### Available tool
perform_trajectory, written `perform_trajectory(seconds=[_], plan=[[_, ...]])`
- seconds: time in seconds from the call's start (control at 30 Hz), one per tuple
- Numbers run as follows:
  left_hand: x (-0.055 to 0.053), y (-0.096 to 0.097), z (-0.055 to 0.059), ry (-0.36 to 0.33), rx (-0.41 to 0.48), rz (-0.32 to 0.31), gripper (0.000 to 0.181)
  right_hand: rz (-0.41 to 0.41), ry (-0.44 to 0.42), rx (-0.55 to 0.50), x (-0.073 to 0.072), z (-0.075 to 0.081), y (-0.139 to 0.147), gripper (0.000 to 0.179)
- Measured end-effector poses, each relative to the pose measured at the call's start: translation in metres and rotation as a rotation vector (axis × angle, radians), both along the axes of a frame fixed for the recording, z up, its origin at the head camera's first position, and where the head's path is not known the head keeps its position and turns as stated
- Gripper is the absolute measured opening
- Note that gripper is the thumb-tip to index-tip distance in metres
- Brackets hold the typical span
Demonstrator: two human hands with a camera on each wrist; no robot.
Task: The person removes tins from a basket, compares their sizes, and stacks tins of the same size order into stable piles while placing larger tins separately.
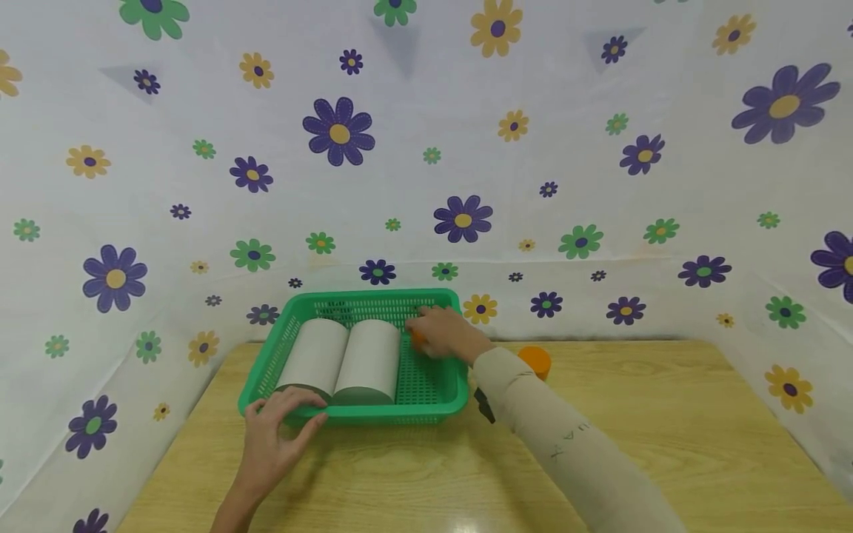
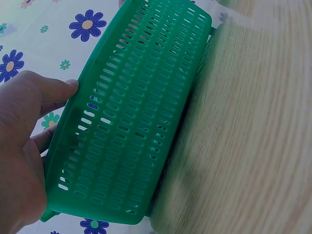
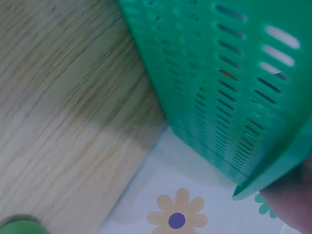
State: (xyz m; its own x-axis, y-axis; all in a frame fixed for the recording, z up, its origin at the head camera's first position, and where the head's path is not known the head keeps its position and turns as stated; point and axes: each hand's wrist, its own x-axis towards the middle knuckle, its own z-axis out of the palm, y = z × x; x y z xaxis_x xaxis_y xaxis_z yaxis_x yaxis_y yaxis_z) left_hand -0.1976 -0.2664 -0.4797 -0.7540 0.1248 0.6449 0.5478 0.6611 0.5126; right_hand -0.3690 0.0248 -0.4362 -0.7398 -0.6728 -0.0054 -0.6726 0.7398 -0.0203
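A green plastic basket [image 1: 363,411] with slotted sides stands at the back of the table. Two white rolls [image 1: 313,359], like paper rolls, lie side by side in its left and middle part. My left hand [image 1: 273,437] grips the basket's near rim at the left; in the left wrist view its thumb [image 2: 63,90] presses the rim from the near side. Inside the right end of the basket, my right hand [image 1: 443,333] holds a small orange object [image 1: 417,338], mostly hidden by the fingers. Its kind cannot be made out.
An orange round-topped object [image 1: 535,360] stands on the wooden table [image 1: 633,429], right of the basket. A dark object [image 1: 484,406] lies partly hidden by the right sleeve. In the right wrist view a green rounded thing [image 3: 23,227] shows. Flowered cloth [image 1: 400,185] hangs behind.
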Motion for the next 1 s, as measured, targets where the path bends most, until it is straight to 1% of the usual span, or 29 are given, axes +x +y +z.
perform_trajectory(seconds=[0.17,0.4,0.57,0.77,1.0], plan=[[0.001,0.000,-0.001,0.009,-0.002,0.001,0.032,0.011,-0.056,-0.139,0.012,0.007,0.008,0.041],[0.000,-0.002,-0.002,0.029,-0.006,0.004,0.032,0.044,-0.077,-0.286,0.024,0.010,0.018,0.039],[-0.001,-0.001,-0.003,0.030,-0.001,-0.012,0.032,0.042,-0.066,-0.358,0.035,0.016,0.027,0.040],[-0.001,-0.001,-0.001,0.035,0.005,-0.008,0.033,0.057,-0.045,-0.424,0.048,0.025,0.034,0.040],[-0.001,-0.001,-0.002,0.032,-0.004,-0.002,0.031,0.052,-0.014,-0.484,0.061,0.027,0.044,0.041]])
